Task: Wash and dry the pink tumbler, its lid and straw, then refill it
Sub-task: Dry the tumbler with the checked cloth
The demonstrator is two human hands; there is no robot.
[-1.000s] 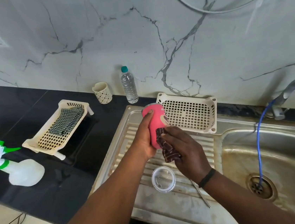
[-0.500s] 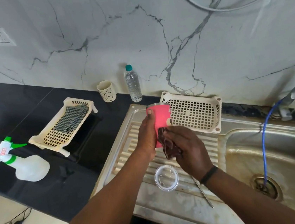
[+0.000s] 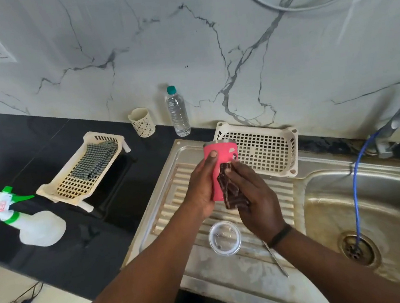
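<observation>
My left hand (image 3: pixel 202 188) grips the pink tumbler (image 3: pixel 222 157) upright above the steel drainboard (image 3: pixel 173 191). My right hand (image 3: pixel 254 200) presses a dark brown cloth (image 3: pixel 231 192) against the tumbler's lower right side. The clear round lid (image 3: pixel 224 238) lies flat on the drainboard just below my hands. A thin metal straw (image 3: pixel 276 259) rests on the drainboard by my right wrist, partly hidden under the forearm. A clear water bottle (image 3: pixel 178 112) with a teal cap stands against the back wall.
An empty cream basket (image 3: pixel 283 166) sits behind the tumbler. The sink basin (image 3: pixel 374 206) lies to the right, with a tap (image 3: pixel 390 127) and a blue hose (image 3: pixel 355 196). On the black counter: a basket with a checked towel (image 3: pixel 93 161), a patterned cup (image 3: pixel 142 121), a spray bottle (image 3: pixel 27 223).
The tumbler has turned from tilted to upright in my left hand. My right hand keeps rubbing the cloth on its side. The camera view shifted slightly left.
</observation>
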